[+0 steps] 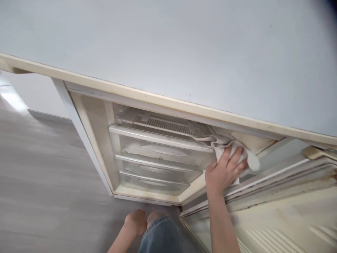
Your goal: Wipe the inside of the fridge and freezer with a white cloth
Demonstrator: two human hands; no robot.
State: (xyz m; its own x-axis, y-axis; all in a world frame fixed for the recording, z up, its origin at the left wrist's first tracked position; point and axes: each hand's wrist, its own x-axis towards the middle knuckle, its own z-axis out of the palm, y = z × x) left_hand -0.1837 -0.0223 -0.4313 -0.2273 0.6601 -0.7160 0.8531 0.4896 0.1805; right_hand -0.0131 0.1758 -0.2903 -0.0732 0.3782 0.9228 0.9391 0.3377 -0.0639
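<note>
My right hand [228,170] presses a crumpled pale cloth [221,142] against the right inner side of an open freezer compartment [92,123]. Fingers are bent over the cloth, and one end of it hangs toward the shelf. Left of the cloth is a white slatted shelf [168,123], above several clear drawers [163,151] with light front edges. Low in the view, my left hand [135,223] is closed in a fist beside my knee [155,216], with nothing showing in it.
The freezer door [276,214] stands open at the right, its gasket [252,193] stained dark. A large pale-blue panel [168,52] with a cream edge spans the top. Grey wood-look floor [52,182] lies at the left.
</note>
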